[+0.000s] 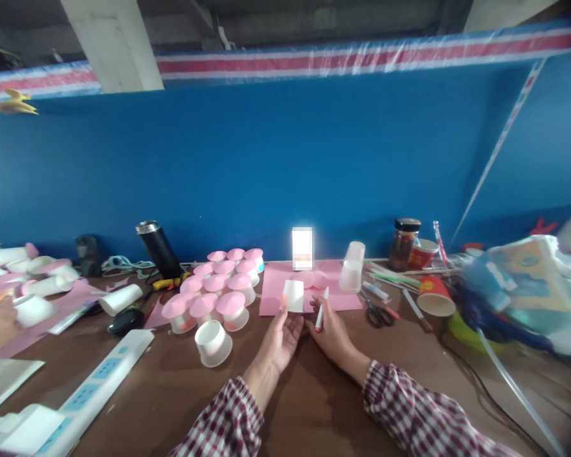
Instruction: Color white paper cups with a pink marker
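My left hand [282,346] is closed on a small white cup [294,296], holding it over a pink paper sheet [272,289]. A white marker [321,311] with a reddish end rests in my right hand [335,333], its fingers curled around it close to the cup. Left of my hands stand several white cups topped with pink paper cones [203,306]. In front of them is one white cup [211,339] without a cone, set in a wider clear rim. Clear plastic cups [352,270] are stacked at the sheet's right edge.
Scissors [378,314], loose pens and a red paper cup [435,296] lie to the right, beside a plastic bag [528,285]. A power strip [99,381] and black flask [159,251] are on the left. Another person's hand [0,327] shows at far left.
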Available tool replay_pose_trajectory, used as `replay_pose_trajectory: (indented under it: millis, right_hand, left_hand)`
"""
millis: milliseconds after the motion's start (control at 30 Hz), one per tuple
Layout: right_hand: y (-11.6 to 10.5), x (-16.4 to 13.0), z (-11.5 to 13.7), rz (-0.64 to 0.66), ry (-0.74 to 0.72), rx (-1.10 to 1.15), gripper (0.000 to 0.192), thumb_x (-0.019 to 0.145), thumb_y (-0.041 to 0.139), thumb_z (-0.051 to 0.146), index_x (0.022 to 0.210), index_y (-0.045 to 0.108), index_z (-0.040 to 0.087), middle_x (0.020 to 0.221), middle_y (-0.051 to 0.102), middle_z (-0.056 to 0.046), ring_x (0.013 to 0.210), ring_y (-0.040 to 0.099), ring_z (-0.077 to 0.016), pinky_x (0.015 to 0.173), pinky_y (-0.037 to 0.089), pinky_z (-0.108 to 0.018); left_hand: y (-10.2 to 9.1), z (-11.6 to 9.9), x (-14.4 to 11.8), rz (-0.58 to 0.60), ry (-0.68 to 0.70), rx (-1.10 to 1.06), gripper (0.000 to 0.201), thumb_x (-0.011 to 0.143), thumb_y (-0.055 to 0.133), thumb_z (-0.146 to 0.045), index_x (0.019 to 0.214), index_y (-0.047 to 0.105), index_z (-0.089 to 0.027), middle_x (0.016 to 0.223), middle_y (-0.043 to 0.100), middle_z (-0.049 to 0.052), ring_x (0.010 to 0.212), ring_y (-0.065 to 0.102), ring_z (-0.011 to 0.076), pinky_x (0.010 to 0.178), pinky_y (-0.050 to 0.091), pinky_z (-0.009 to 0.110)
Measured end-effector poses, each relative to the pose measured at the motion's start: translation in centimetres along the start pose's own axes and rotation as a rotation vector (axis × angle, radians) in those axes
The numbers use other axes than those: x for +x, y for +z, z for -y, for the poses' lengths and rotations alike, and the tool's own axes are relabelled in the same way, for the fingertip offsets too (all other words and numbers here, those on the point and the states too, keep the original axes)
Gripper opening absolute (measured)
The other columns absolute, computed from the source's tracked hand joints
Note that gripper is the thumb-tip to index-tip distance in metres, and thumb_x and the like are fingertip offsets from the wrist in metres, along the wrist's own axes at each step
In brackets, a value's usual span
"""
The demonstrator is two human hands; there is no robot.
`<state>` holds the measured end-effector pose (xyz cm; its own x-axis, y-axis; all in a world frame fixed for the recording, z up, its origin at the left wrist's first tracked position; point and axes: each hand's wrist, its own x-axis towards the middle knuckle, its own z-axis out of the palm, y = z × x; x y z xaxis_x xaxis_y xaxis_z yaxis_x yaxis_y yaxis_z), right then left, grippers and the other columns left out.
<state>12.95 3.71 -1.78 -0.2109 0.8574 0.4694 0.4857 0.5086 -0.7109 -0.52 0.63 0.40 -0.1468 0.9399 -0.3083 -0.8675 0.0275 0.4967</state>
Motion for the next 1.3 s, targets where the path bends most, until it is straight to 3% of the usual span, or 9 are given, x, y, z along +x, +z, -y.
replay_pose_trajectory:
  millis: [167,367,600,900,1067,1300]
  right_hand:
    - [-0.2,1.0,-0.4,0.003,-0.068,-0.042,0.064,0.068,0.052,0.007,0.129,0.038,0.022,0.124,0.054,-0.010,0.111,0.055,-0.0226,0.091,0.047,-0.038]
    - [-0.7,2.9,-0.8,-0.004,-0.026,-0.057,0.068,0.070,0.055,0.014,0.134,0.032,0.020,0.115,0.059,-0.011,0.072,0.063,-0.0175,0.072,0.054,-0.035]
    - [-0.4,3.3,-1.3,0.034,-0.059,-0.010,0.070,0.071,0.059,0.017,0.135,0.032,0.020,0.124,0.053,-0.013,0.112,0.054,-0.0257,0.081,0.053,-0.036]
    - [-0.9,2.7,-2.1,0.049,-0.099,-0.037,0.074,0.071,0.060,0.014,0.138,0.030,0.024,0.132,0.049,-0.010,0.121,0.048,-0.0253,0.098,0.043,-0.042]
    - [-0.8,2.9,-2.0,0.038,-0.016,-0.001,0.068,0.071,0.061,0.017,0.134,0.035,0.023,0.126,0.053,-0.010,0.117,0.052,-0.0259,0.095,0.046,-0.041]
    - [-0.8,3.0,-1.9,0.048,0.067,0.023,0.065,0.070,0.062,0.020,0.130,0.037,0.022,0.122,0.055,-0.011,0.112,0.055,-0.0264,0.090,0.049,-0.040]
  left_hand:
    - [1.0,0.3,0.1,-0.002,-0.053,-0.008,0.006,0.080,0.061,-0.013,0.086,0.060,-0.013,0.085,0.068,0.008,0.074,0.066,0.0147,0.070,0.058,0.027]
    - [1.8,0.0,1.5,-0.036,-0.068,-0.015,0.002,0.081,0.060,-0.013,0.081,0.057,-0.012,0.077,0.067,0.007,0.071,0.066,0.0139,0.068,0.058,0.025]
    - [1.0,0.1,2.1,-0.077,-0.092,-0.036,0.003,0.083,0.057,-0.012,0.085,0.059,-0.012,0.076,0.067,0.005,0.067,0.065,0.0118,0.063,0.058,0.023]
    - [0.7,-0.1,1.6,-0.059,-0.182,-0.040,0.008,0.082,0.058,-0.014,0.090,0.060,-0.012,0.079,0.067,0.007,0.067,0.065,0.0130,0.063,0.057,0.025]
    - [0.4,-0.1,1.6,-0.031,-0.218,-0.051,0.016,0.084,0.056,-0.018,0.098,0.060,-0.014,0.089,0.068,0.008,0.074,0.066,0.0152,0.068,0.057,0.029]
    - [0.5,-0.2,1.5,-0.033,-0.206,0.006,0.012,0.077,0.063,-0.011,0.088,0.059,-0.013,0.087,0.068,0.008,0.074,0.066,0.0143,0.069,0.057,0.028]
